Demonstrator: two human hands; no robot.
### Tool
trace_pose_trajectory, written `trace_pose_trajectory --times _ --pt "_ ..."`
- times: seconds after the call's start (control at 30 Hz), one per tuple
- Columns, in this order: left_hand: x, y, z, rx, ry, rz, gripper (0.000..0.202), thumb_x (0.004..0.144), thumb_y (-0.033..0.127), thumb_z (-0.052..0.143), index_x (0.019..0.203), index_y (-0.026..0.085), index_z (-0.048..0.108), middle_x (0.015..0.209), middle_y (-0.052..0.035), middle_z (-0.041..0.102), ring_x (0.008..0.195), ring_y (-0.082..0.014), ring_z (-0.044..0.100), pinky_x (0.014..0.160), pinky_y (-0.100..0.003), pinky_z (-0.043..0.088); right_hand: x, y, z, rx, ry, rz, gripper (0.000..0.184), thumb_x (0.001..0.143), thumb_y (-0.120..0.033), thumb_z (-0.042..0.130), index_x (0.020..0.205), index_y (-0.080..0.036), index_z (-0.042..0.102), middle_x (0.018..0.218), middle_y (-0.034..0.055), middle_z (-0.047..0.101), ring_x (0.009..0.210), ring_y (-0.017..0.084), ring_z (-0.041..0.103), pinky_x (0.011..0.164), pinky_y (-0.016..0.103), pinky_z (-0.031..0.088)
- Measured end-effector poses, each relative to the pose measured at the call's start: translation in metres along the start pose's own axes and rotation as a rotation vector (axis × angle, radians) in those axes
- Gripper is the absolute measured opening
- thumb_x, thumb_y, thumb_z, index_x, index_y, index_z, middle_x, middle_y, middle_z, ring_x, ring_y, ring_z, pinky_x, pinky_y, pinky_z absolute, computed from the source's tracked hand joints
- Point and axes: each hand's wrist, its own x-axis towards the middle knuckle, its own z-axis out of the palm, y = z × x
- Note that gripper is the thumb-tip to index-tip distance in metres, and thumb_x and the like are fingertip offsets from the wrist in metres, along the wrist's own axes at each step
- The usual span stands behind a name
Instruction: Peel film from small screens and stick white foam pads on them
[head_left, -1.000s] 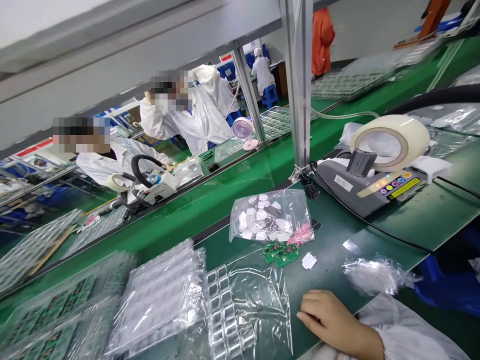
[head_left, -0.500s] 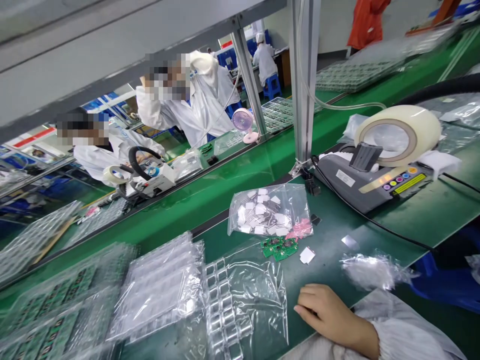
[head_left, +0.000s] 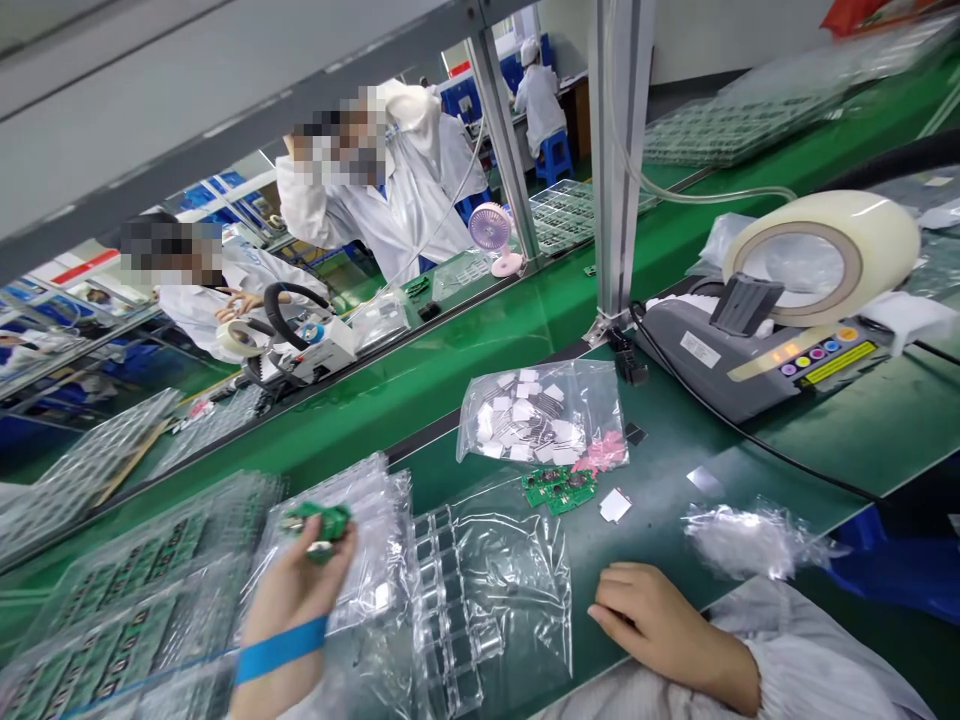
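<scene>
My left hand (head_left: 296,590), a blue band round its wrist, is raised over the clear plastic trays (head_left: 330,560) and pinches a small green circuit board (head_left: 321,524). My right hand (head_left: 660,625) rests on the green mat near the front edge, its fingers curled loosely under, nothing visible in them. Ahead of it lie two green circuit boards (head_left: 559,488), a small white pad (head_left: 615,505) and a clear bag of white pads (head_left: 544,415). A strip of clear moulded cells (head_left: 450,610) lies between my hands.
A grey tape dispenser (head_left: 757,350) with a large roll of tape (head_left: 825,255) stands at the right, its black cable running across the mat. A metal post (head_left: 619,160) rises behind the bag. Trays of boards (head_left: 112,620) lie at left. Across the green belt, people in white coats work.
My left hand has come up into view at the lower left holding a green circuit board. My right hand has stayed in place. The view has shifted slightly.
</scene>
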Motion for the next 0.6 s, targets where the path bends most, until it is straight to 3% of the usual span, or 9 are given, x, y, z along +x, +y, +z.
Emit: trace_pose_trajectory --times 0.1,0.23,0.43,0.6 --pt "-0.003 -0.047 0.028 0.024 -0.06 -0.187 0.026 0.088 0.005 0.037 0.07 0.014 0.054 0.067 -0.002 0.058 0.058 -0.0074 0.056 0.053 -0.018 0.054 0.001 0.001 -0.002 0.011 -0.007 -0.013 0.039 0.095 -0.033 0.033 0.062 -0.019 0.045 0.061 -0.0012 0.05 0.06 0.012 0.043 0.057 0.025 0.03" --pt "-0.019 -0.098 0.058 0.076 -0.15 -0.337 0.023 0.082 -0.001 0.045 0.067 0.012 0.057 0.064 -0.004 0.06 0.057 -0.0101 0.058 0.054 -0.022 0.055 0.002 0.002 -0.005 0.031 -0.006 -0.026 0.038 0.095 -0.033 0.033 0.062 -0.019 0.045 0.061 -0.0012 0.05 0.06 0.012 0.042 0.057 0.026 0.03" --pt "-0.04 -0.134 0.084 0.087 -0.245 -0.385 0.024 0.08 -0.001 0.048 0.062 0.012 0.055 0.061 -0.0019 0.06 0.057 -0.0088 0.058 0.061 -0.024 0.055 0.002 0.004 -0.007 0.071 0.007 -0.035 0.038 0.095 -0.033 0.034 0.061 -0.019 0.045 0.061 -0.0013 0.049 0.06 0.012 0.042 0.056 0.026 0.029" --pt "-0.049 -0.152 0.093 0.099 -0.348 -0.349 0.021 0.077 0.0 0.053 0.062 0.014 0.056 0.061 0.0007 0.059 0.059 -0.0082 0.058 0.063 -0.024 0.053 0.003 0.005 -0.009 0.089 0.008 -0.049 0.039 0.095 -0.032 0.032 0.061 -0.019 0.045 0.06 -0.0011 0.049 0.06 0.012 0.043 0.056 0.027 0.028"
